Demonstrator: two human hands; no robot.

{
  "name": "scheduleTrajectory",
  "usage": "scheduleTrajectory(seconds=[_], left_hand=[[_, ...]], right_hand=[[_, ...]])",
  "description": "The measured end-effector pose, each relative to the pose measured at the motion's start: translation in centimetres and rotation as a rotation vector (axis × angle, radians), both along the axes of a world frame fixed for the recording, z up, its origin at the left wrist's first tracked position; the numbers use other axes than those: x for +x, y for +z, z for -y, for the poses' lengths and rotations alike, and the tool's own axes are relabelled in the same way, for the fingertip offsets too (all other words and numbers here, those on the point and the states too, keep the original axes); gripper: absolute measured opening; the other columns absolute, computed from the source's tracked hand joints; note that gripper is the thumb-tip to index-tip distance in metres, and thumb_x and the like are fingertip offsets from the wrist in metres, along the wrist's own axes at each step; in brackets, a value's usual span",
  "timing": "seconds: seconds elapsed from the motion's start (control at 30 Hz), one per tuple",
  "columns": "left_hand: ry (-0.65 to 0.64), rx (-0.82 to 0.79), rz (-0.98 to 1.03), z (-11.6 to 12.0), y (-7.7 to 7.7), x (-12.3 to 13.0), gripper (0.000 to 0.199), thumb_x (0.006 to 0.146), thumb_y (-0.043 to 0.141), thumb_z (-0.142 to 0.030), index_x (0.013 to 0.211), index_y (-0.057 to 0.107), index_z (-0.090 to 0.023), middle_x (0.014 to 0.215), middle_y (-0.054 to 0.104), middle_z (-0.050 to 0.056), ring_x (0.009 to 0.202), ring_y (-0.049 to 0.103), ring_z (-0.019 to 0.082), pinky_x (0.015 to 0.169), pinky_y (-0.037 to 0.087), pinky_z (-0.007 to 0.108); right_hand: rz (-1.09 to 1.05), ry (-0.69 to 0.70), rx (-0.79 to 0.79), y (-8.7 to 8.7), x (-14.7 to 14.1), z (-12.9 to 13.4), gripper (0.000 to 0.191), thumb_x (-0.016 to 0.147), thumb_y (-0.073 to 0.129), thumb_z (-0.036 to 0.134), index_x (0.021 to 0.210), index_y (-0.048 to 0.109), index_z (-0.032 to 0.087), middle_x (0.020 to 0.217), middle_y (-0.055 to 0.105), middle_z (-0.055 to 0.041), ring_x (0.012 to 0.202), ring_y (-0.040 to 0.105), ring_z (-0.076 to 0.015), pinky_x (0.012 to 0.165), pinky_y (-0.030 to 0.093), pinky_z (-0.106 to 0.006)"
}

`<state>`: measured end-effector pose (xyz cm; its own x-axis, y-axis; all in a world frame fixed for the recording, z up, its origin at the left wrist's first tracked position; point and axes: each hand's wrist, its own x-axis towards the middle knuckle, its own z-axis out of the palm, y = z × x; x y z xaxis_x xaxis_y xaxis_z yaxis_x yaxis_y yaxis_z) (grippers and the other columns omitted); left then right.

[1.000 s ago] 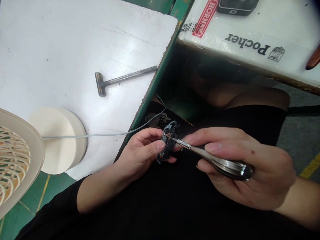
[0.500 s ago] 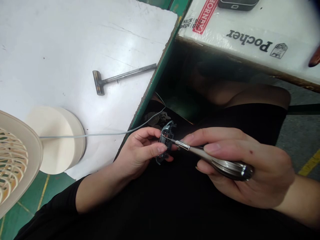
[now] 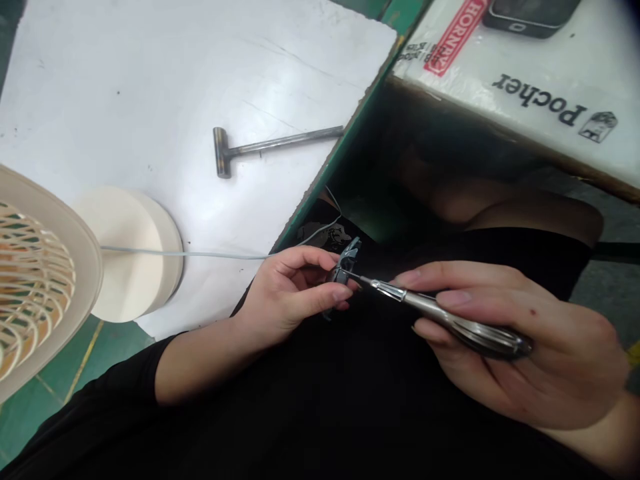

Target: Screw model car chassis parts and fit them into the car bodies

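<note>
My left hand (image 3: 290, 293) pinches a small dark plastic-and-metal part (image 3: 346, 265) between thumb and fingers, above my lap. My right hand (image 3: 520, 347) grips a precision screwdriver (image 3: 440, 313) with a ribbed silver handle and a thin shaft. The screwdriver's tip reaches into the part from the right. Where the tip lands is hidden, and the part's far side is out of sight. Both hands stay close together, with my fingertips almost meeting around the part.
A small metal T-headed hammer (image 3: 270, 148) lies on a white-topped bench (image 3: 150, 80) with a green edge. A cream desk fan (image 3: 45, 280) stands at left, its grey cable running toward my hands. A white "Pocher" box (image 3: 540, 87) with a phone lies at upper right.
The whole view has shifted right and tilted. The part now shows more edge-on in my left hand, and the screwdriver lies flatter, its tip still at the part.
</note>
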<state>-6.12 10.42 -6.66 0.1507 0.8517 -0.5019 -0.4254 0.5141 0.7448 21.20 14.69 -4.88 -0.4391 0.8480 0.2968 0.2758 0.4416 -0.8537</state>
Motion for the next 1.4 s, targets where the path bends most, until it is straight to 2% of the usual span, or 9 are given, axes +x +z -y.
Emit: scheduleTrajectory(seconds=[0.07,0.17,0.33,0.47,0.67,0.83,1.2,1.4], left_hand=[[0.027,0.077,-0.101,0.0,-0.1,-0.2,0.034,0.084,0.110,-0.020,0.104,0.083,-0.018,0.112,0.088,0.006,0.089,0.087,0.020,0.082,0.076,0.031],[0.080,0.202,-0.316,0.1,0.0,-0.5,0.032,0.081,0.112,-0.022,0.102,0.087,-0.020,0.124,0.084,0.009,0.103,0.085,0.023,0.090,0.074,0.033],[0.101,0.334,-0.543,0.0,0.2,-0.8,0.032,0.079,0.114,-0.031,0.099,0.091,-0.023,0.124,0.081,0.012,0.107,0.079,0.026,0.088,0.069,0.033],[0.071,0.317,-0.520,-0.2,0.0,-0.9,0.032,0.080,0.113,-0.037,0.096,0.090,-0.023,0.120,0.079,0.012,0.111,0.078,0.028,0.085,0.068,0.033],[0.055,0.285,-0.448,-0.4,-0.3,-0.9,0.031,0.081,0.113,-0.033,0.094,0.086,-0.022,0.117,0.077,0.008,0.097,0.075,0.021,0.079,0.065,0.030],[0.041,0.255,-0.424,-0.3,-0.2,-0.9,0.032,0.084,0.111,-0.035,0.096,0.085,-0.021,0.118,0.078,0.009,0.094,0.076,0.021,0.078,0.065,0.032],[0.032,0.310,-0.450,-0.3,0.0,-0.9,0.028,0.086,0.108,-0.024,0.096,0.082,-0.021,0.115,0.078,0.006,0.093,0.076,0.018,0.079,0.064,0.030],[0.022,0.298,-0.441,-0.2,0.2,-0.8,0.027,0.088,0.106,-0.027,0.097,0.081,-0.021,0.116,0.078,0.006,0.092,0.078,0.018,0.078,0.066,0.031]], right_hand=[[0.005,0.080,0.064,-0.4,0.2,-0.6,0.033,0.099,0.092,0.013,0.128,0.083,0.027,0.122,0.092,-0.0101,0.093,0.093,-0.0275,0.075,0.082,-0.034],[0.022,0.054,0.082,-1.1,0.5,-1.1,0.046,0.099,0.092,0.012,0.141,0.079,0.027,0.123,0.091,-0.0079,0.102,0.093,-0.0278,0.086,0.083,-0.038],[0.052,0.054,0.095,-1.7,0.8,-1.3,0.061,0.092,0.097,0.008,0.148,0.082,0.029,0.124,0.092,-0.0071,0.101,0.092,-0.0318,0.084,0.083,-0.043],[0.055,0.022,0.068,-2.2,1.0,-1.1,0.063,0.091,0.100,0.012,0.149,0.082,0.030,0.126,0.091,-0.0090,0.101,0.090,-0.0352,0.082,0.081,-0.052],[0.084,-0.008,0.057,-2.8,1.1,-1.1,0.046,0.097,0.100,0.024,0.138,0.081,0.031,0.120,0.091,-0.0081,0.100,0.090,-0.0343,0.082,0.080,-0.052],[0.080,0.001,0.051,-2.8,1.2,-1.1,0.045,0.096,0.101,0.024,0.137,0.082,0.029,0.119,0.091,-0.0086,0.100,0.091,-0.0344,0.083,0.080,-0.052],[0.098,-0.005,0.047,-2.6,1.0,-0.7,0.042,0.101,0.097,0.026,0.139,0.081,0.032,0.120,0.091,-0.0088,0.103,0.090,-0.0336,0.083,0.079,-0.050],[0.096,0.020,0.035,-2.3,1.1,-0.7,0.051,0.098,0.097,0.017,0.144,0.082,0.033,0.123,0.090,-0.0079,0.105,0.088,-0.0327,0.084,0.077,-0.049]])
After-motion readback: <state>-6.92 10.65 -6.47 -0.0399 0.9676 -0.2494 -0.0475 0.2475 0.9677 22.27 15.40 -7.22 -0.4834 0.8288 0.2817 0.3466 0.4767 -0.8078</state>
